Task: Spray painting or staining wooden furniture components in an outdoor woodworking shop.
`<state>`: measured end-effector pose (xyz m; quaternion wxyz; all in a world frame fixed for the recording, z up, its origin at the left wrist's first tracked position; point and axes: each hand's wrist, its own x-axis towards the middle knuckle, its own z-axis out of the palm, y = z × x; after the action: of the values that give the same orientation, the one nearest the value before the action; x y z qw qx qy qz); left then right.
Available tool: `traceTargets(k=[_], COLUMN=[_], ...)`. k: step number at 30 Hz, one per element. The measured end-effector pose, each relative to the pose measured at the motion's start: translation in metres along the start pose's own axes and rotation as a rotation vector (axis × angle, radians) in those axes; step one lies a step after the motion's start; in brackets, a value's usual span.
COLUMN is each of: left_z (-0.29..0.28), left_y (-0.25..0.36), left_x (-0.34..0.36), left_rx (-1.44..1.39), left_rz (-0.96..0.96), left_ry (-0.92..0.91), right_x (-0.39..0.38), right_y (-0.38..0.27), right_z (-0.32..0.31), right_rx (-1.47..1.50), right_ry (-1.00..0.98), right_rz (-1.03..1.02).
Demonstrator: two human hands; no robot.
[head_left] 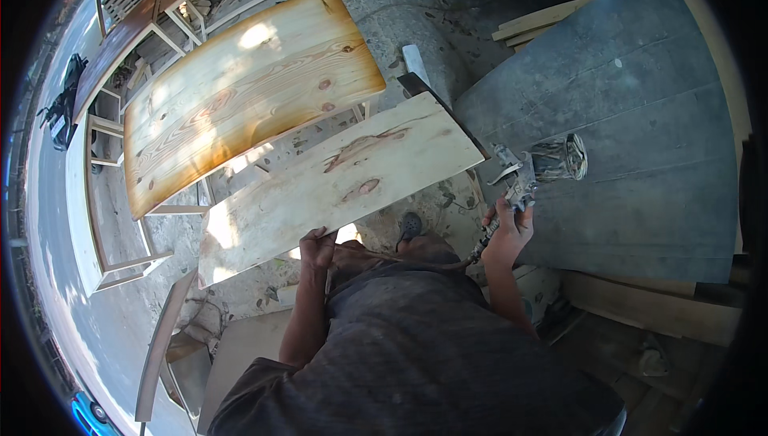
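A pale wooden board (pixel 376 166) with reddish knots lies slanting in front of me. My left hand (pixel 318 249) is closed on its near edge, with the fingertips bent over the rim. To the right, my right hand (pixel 509 232) grips a metal spray gun (pixel 518 184) from below, near its hose fitting. The gun's paint-streaked cup (pixel 560 159) points right, over a large grey sheet. An air hose (pixel 478 249) runs from the gun back toward my body. A dark strip (pixel 456 120) shows along the board's right end.
A wooden tabletop with browned edges (pixel 256 92) stands beyond the board on pale legs. The grey sheet (pixel 632 116) spreads at right. Other pale-legged tables (pixel 120 44) and a bench frame (pixel 88 220) line the left, beside a road. Planks (pixel 640 312) lie at lower right.
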<state>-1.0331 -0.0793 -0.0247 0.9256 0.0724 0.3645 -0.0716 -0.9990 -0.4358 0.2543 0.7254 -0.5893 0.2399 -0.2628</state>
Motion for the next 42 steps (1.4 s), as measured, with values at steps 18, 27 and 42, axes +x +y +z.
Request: traceTargets(k=[18,27,42], left_z=[-0.044,-0.062,-0.096], left_y=[-0.005,0.008,0.005], left_x=[0.046,0.068,0.08], left_rx=[0.0,-0.001,0.002], left_rz=[0.176,0.14,0.252], left_ry=[-0.029,-0.073,-0.168], right_x=[0.02,0.017,0.023], right_y=[-0.02,-0.009,-0.01], right_z=[0.032,0.031,0.029], right_rx=[-0.187,-0.153,-0.195], right_ry=[-0.637,-0.438,-0.567], right_rz=[0.562,0.551,0.493])
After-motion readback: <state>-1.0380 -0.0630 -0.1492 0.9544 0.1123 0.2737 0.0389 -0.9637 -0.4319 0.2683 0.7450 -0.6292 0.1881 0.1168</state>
